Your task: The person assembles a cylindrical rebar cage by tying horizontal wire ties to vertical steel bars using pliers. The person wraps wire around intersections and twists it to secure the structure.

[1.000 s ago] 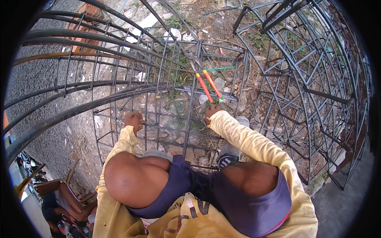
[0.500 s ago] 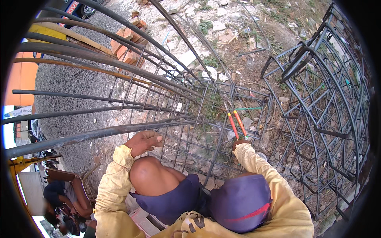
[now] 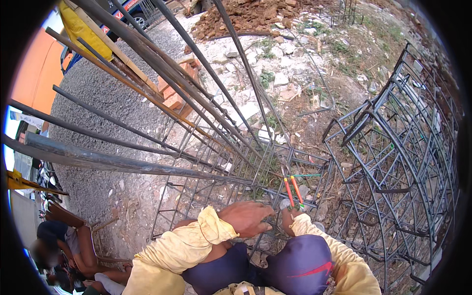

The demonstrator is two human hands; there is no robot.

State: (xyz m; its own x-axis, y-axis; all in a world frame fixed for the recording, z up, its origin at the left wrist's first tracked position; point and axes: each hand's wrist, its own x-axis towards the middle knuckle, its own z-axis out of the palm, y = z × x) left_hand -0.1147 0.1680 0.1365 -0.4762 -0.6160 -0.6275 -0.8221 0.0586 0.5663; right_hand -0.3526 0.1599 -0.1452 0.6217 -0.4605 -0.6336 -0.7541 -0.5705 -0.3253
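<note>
My left hand (image 3: 247,218) reaches across above my knees, palm down. Its fingers are stretched out with a gap to the thumb, and nothing shows in it. Just beyond its fingertips is my right hand (image 3: 288,220), low over the steel bar cage (image 3: 169,211). The right fingers look curled, but what they hold, if anything, is too dark and small to make out. Right beside that hand lies a long-handled tool with red-orange and yellow grips (image 3: 295,189), its handles apart. A thin green rod (image 3: 307,175) lies across near its head.
Long steel bars (image 3: 142,164) fan out from the cage to the left. Another bent-bar cage (image 3: 393,157) stands at my right. Bricks (image 3: 179,86) and gravel (image 3: 93,128) lie beyond the bars; rubble covers the ground. A person (image 3: 64,246) sits at the lower left.
My left hand has moved right, from beside my left knee to near my right hand. The view has tilted up, so the scene sits lower. The right hand stays beside the red-handled tool.
</note>
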